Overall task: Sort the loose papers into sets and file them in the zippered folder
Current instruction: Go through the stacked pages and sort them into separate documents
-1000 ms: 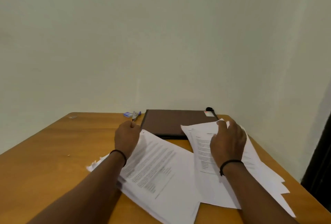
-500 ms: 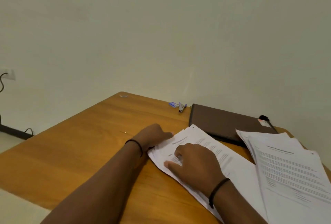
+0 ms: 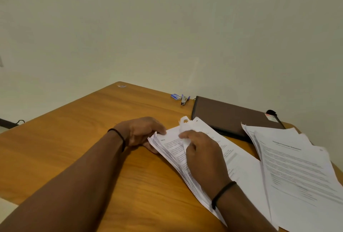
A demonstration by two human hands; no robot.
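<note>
A thick stack of printed papers (image 3: 239,165) lies on the wooden table (image 3: 92,139). My left hand (image 3: 141,131) grips the stack's near-left corner, thumb on top and fingers underneath. My right hand (image 3: 202,155) rests on the stack and pinches the curled corner of the top sheet (image 3: 184,124), lifting it. A second spread of papers (image 3: 297,172) lies to the right. The brown zippered folder (image 3: 228,116) lies shut at the back of the table, partly under the papers.
A small blue staple box (image 3: 176,96) and a stapler (image 3: 184,100) sit by the wall left of the folder. A black object (image 3: 272,113) lies at the folder's far right corner. The wall closes the table's far side.
My view has dropped and turned left. My left hand now grips the stack's corner, and my right hand has gone from lying flat on the page to lifting the top sheet's corner.
</note>
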